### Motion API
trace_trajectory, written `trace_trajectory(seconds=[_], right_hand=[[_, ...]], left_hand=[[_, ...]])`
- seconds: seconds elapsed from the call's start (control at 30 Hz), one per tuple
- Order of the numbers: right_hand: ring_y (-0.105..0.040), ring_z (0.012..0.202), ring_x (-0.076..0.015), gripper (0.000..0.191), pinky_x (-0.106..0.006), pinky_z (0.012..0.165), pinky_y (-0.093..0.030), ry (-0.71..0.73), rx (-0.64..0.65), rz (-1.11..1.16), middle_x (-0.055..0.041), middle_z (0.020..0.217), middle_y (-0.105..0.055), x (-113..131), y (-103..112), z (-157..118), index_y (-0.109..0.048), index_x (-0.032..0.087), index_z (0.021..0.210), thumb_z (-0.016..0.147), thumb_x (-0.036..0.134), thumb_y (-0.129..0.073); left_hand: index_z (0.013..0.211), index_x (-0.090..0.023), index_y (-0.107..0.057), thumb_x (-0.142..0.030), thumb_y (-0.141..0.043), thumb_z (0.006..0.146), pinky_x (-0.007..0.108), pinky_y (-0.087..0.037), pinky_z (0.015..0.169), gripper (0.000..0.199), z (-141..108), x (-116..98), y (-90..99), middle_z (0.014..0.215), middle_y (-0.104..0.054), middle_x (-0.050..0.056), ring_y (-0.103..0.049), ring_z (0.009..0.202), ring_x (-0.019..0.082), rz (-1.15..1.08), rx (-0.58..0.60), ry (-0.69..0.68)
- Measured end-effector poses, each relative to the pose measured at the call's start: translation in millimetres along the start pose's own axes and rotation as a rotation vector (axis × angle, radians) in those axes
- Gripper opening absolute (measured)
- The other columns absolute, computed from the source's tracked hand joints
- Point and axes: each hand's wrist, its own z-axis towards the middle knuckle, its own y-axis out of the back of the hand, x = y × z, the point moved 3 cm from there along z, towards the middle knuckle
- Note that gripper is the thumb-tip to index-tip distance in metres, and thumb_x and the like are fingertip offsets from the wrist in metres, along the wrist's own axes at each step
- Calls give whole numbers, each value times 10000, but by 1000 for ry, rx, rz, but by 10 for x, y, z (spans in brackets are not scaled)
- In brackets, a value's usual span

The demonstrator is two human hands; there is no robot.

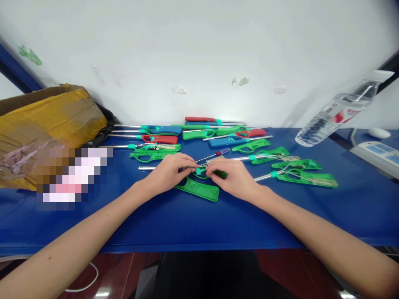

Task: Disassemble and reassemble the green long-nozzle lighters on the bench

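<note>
Near the middle of the blue table, my left hand [173, 172] pinches the metal-tube side of an opened lighter, whose tube [146, 168] sticks out to the left. My right hand [232, 176] has its fingers closed at the other side of the same lighter, whose green handle shows partly under it. Between the fingertips lies a small teal part [200, 170]. Just below the hands rests a loose green shell half [202, 190]. A screwdriver with a purple-red handle [222, 152] lies behind the fingers.
Blue, red and green lighters [163, 130] line the back of the blue table [174, 226]. Opened green lighters [307, 177] lie to the right. A taped carton [52, 120] stands left, a water bottle [336, 110] and a power strip [378, 153] right.
</note>
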Motion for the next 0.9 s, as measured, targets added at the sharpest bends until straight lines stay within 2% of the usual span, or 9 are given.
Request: trace_trajectory(seconds=[0.17,0.33,0.5,0.73,0.9], right_hand=[[-697,852,-189,190,-329,782,-570,-12,35,-27,-22,894,-743,-8,-4,-10,-678,214,816,824,63,-564],[-690,857,-192,187,-333,783,-563,-17,50,-42,-26,902,-739,-11,1,-10,-675,212,822,829,62,-563],[-689,879,-201,181,-338,786,-564,-13,51,-55,-34,909,-739,-10,1,-16,-681,208,825,832,64,-572],[-686,886,-207,201,-339,783,-565,28,29,-60,-38,901,-740,-22,-12,-21,-680,193,820,824,33,-558],[-686,888,-204,204,-330,777,-564,31,26,-72,-38,919,-739,-27,-16,-23,-678,200,825,829,42,-549]], left_hand=[[1019,-217,-745,-196,-546,944,283,-553,771,213,-1,8,6,1003,-733,53,-684,880,173,-8,34,6],[1088,-237,-729,-203,-559,935,291,-550,816,232,-6,9,26,1055,-718,55,-675,939,181,-11,77,21],[1104,-250,-732,-206,-533,942,277,-552,773,260,-10,18,54,1066,-714,55,-672,920,176,-16,109,39],[1270,-223,-625,-210,-571,911,292,-545,798,363,-12,42,48,1026,-738,32,-677,917,185,18,82,85],[1241,-203,-634,-263,-612,898,277,-539,769,349,-4,50,34,1024,-738,33,-676,890,181,17,77,111]])
